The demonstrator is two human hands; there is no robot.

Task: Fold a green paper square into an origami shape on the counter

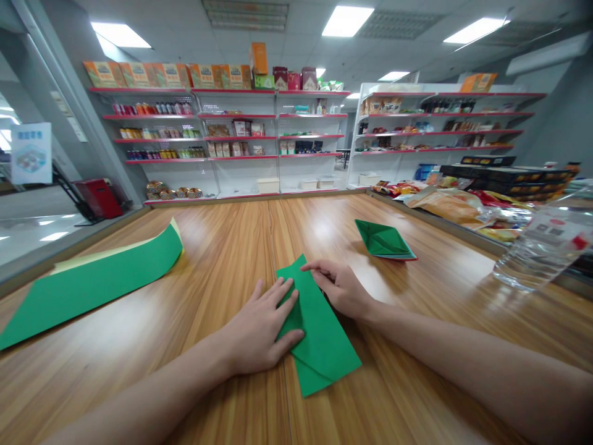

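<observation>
A folded strip of green paper (319, 334) lies slantwise on the wooden table, with crease lines near its lower end and a notched upper end. My left hand (264, 324) rests flat on its left side, fingers spread, holding nothing. At the upper right edge of the paper is my right hand (340, 287); its index finger stretches onto the sheet near the top, the thumb lies apart from it, and the other fingers curl under, partly hidden. Right of that hand sits a folded green paper piece (385, 240) with other coloured layers beneath.
A stack of green and yellow paper (106, 281) with a curled end lies on the left of the wooden table (222, 247). At right stand a clear water bottle (532, 253), snack packets (454, 207) and dark boxes (509, 176). Stocked shelves (241, 136) line the back.
</observation>
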